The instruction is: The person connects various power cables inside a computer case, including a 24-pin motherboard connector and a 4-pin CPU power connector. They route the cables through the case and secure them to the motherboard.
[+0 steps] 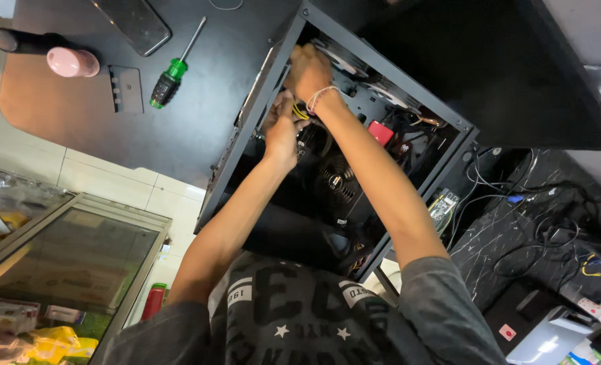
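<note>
Both my arms reach into an open black computer case (pixel 246 145) lying on a dark table. My left hand (pixel 281 132) is closed around a bundle of yellow and black cables (pixel 301 112) near the case's upper corner. Just beyond it, my right hand (pixel 308 69), with a white string bracelet on the wrist, is curled deep against the case's inner frame; its fingertips are hidden. Below the hands a round black cooler fan (pixel 337 177) and a small red part (pixel 381 132) sit inside the case.
On the table left of the case lie a green-handled screwdriver (pixel 171 76), a small metal bracket (pixel 126 88), a phone (pixel 133 24) and a pink-capped black bottle (pixel 67 61). A glass cabinet (pixel 70 257) stands lower left. Tangled cables (pixel 550 223) lie at the right.
</note>
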